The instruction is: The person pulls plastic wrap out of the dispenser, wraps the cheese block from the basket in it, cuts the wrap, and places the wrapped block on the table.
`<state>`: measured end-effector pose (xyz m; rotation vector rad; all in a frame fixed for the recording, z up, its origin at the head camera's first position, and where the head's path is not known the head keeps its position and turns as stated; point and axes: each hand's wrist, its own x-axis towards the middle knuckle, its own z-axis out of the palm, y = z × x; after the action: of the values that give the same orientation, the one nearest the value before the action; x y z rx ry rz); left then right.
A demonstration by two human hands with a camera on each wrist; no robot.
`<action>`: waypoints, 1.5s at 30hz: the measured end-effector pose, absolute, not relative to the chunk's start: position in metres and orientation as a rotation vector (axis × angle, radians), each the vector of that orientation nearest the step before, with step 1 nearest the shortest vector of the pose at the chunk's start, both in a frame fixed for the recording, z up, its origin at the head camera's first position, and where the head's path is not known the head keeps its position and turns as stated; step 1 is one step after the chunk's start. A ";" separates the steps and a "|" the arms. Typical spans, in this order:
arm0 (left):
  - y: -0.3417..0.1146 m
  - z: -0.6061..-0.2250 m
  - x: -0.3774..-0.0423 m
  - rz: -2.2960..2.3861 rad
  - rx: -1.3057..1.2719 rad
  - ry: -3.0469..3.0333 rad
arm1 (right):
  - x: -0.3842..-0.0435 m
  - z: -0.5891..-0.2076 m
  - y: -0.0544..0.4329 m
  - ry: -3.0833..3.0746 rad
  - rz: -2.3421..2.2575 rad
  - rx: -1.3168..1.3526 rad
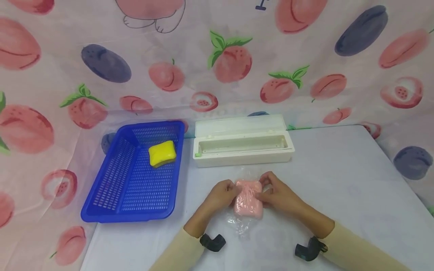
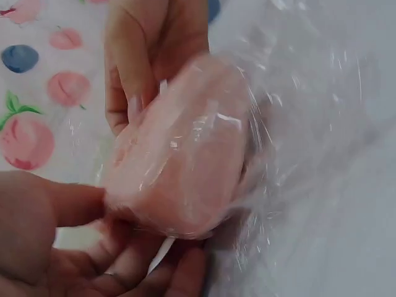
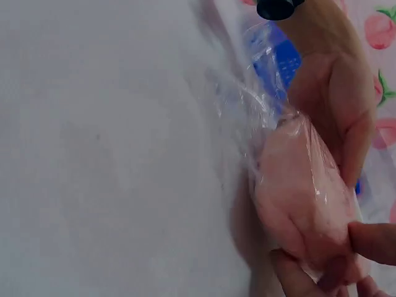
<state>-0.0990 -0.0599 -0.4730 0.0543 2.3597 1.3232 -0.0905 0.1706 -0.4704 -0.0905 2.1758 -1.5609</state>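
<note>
A pink block with rounded corners and pinched-in sides, like a sponge (image 1: 248,205), is covered in clear plastic film (image 1: 241,226) over the white table. My left hand (image 1: 222,195) grips its left side, thumb on the near face and fingers underneath. On the opposite side, my right hand (image 1: 279,194) pinches it between thumb and fingers. In the left wrist view the film is stretched shiny over the pink sponge (image 2: 185,154), with loose film spreading to the right. Loose film also trails from the sponge (image 3: 303,185) in the right wrist view.
To the left stands a blue plastic basket (image 1: 135,216) with a yellow sponge (image 1: 162,153) inside. Behind the hands, a long white box (image 1: 244,160) sits with its lid (image 1: 240,126) raised. A fruit-patterned cloth (image 1: 190,45) hangs behind the table.
</note>
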 end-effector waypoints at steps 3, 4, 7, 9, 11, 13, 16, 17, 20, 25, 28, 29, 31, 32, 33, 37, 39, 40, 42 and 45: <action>-0.057 -0.467 -0.094 1.424 0.013 2.294 | -0.087 -0.464 0.171 2.194 -1.591 -0.078; -0.057 -0.465 -0.091 1.450 0.006 2.260 | -0.086 -0.462 0.172 2.191 -1.603 -0.063; -0.058 -0.462 -0.081 1.519 -0.033 2.107 | -0.083 -0.459 0.174 2.211 -1.581 -0.028; -0.060 -0.463 -0.072 1.547 -0.058 2.009 | -0.080 -0.460 0.176 2.191 -1.549 0.015; -0.061 -0.466 -0.063 1.562 -0.078 1.949 | -0.076 -0.462 0.179 2.137 -1.524 0.075; -0.063 -0.468 -0.054 1.568 -0.076 1.938 | -0.071 -0.463 0.181 2.029 -1.529 0.143; -0.067 -0.467 -0.040 1.552 -0.050 1.985 | -0.064 -0.463 0.183 1.851 -1.573 0.191; -0.068 -0.466 -0.035 1.537 -0.039 2.023 | -0.062 -0.463 0.183 1.794 -1.589 0.185; -0.067 -0.466 -0.023 1.534 -0.046 2.081 | -0.058 -0.462 0.178 1.656 -1.656 0.152; -0.059 -0.464 -0.009 1.687 -0.056 2.073 | -0.054 -0.463 0.171 1.583 -1.762 0.116; -0.058 -0.461 -0.007 1.745 0.100 2.088 | -0.052 -0.462 0.172 1.704 -1.721 0.008; -0.059 -0.461 -0.007 1.726 0.190 2.125 | -0.052 -0.461 0.173 1.771 -1.681 -0.038; -0.060 -0.460 -0.011 1.654 0.376 2.256 | -0.051 -0.458 0.173 1.936 -1.582 -0.149; -0.060 -0.460 -0.014 1.604 0.469 2.346 | -0.050 -0.457 0.173 2.033 -1.517 -0.207; -0.059 -0.461 -0.018 1.543 0.545 2.449 | -0.050 -0.456 0.173 2.135 -1.458 -0.284; -0.055 -0.463 -0.036 1.320 0.689 2.773 | -0.051 -0.458 0.167 2.509 -1.278 -0.694; -0.053 -0.464 -0.044 1.253 0.699 2.838 | -0.054 -0.461 0.165 2.653 -1.207 -0.843; -0.052 -0.465 -0.047 1.233 0.695 2.856 | -0.057 -0.462 0.164 2.691 -1.183 -0.880; -0.050 -0.467 -0.055 1.217 0.673 2.869 | -0.064 -0.465 0.163 2.707 -1.150 -0.886; -0.047 -0.473 -0.064 1.223 0.612 2.864 | -0.075 -0.472 0.164 2.672 -1.145 -0.818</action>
<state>-0.0639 -0.0467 -0.4734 0.6121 2.8644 1.2233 -0.0746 0.1636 -0.4717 -0.8183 2.6719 -1.1452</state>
